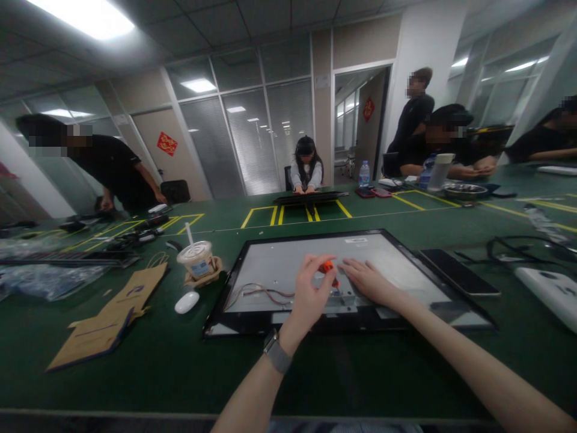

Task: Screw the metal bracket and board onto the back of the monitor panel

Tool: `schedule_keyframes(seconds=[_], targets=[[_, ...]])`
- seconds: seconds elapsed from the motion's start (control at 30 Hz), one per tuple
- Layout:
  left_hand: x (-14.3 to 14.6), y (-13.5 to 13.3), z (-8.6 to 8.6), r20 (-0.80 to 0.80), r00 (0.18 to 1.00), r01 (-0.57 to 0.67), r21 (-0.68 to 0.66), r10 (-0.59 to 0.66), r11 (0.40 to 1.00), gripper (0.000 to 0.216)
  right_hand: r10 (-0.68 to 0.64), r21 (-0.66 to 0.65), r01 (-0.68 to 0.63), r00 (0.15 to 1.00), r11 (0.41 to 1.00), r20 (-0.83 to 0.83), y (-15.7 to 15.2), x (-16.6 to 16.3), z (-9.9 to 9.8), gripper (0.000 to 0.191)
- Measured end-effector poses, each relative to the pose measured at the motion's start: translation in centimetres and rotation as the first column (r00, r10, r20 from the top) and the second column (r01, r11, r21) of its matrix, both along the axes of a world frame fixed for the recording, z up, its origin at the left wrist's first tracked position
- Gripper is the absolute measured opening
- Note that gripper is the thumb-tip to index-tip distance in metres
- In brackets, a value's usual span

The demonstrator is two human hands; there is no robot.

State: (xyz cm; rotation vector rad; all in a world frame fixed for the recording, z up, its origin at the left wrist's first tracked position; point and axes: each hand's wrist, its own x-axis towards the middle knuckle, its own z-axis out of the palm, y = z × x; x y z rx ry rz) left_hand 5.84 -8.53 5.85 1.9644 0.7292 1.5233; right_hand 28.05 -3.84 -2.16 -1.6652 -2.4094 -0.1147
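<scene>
Far left: a person (108, 168) in black leans over the green table (180, 367). Clear plastic bags (45, 279) lie at the table's left edge. Next to them lies a flattened brown paper bag (108, 313).

Left of centre: an iced drink cup (197, 258) with a straw stands in a cardboard carrier. A white mouse (186, 302) lies just in front of it.

Centre: a monitor panel (288, 258) lies back-up on the table, with red wires (265, 293) running across its lower left.
- Left hand (309, 294), watch on the wrist: thumb and fingertips are pinched round the orange handle of a small screwdriver (328, 267), which is held over the middle of the panel, near its front edge.
- Right hand (367, 279): flat on the panel just right of the screwdriver, fingers stretched out and holding nothing.
- Far side: a seated co-worker (306, 168) has both hands on another panel.

Right: a dark phone (460, 272) lies beside the panel. A white device (550, 291) lies near the table's right edge.
</scene>
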Motion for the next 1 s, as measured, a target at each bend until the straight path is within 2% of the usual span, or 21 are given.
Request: schedule_keyframes(seconds=[0.3,0.53,0.77,1.0], targets=[[-0.1,-0.4,0.0,-0.001,0.999,0.037,-0.006,-0.037,0.999,0.028,0.009,-0.011,-0.009,1.0,1.0,-0.001,-0.2,-0.1,0.5,0.049],[-0.2,0.2,-0.1,0.003,1.0,-0.011,-0.013,0.011,1.0,0.02,-0.002,-0.015,0.002,1.0,1.0,0.006,-0.2,-0.2,0.5,0.049],[0.1,-0.1,-0.3,0.006,1.0,0.007,-0.007,-0.007,1.0,0.022,-0.003,-0.012,0.003,1.0,1.0,0.002,-0.1,-0.1,0.2,0.049],[0.1,0.4,-1.0,0.094,0.994,0.063,-0.112,-0.052,0.992,0.031,0.006,-0.018,-0.007,1.0,1.0,-0.013,0.0,0.0,0.2,0.05]])
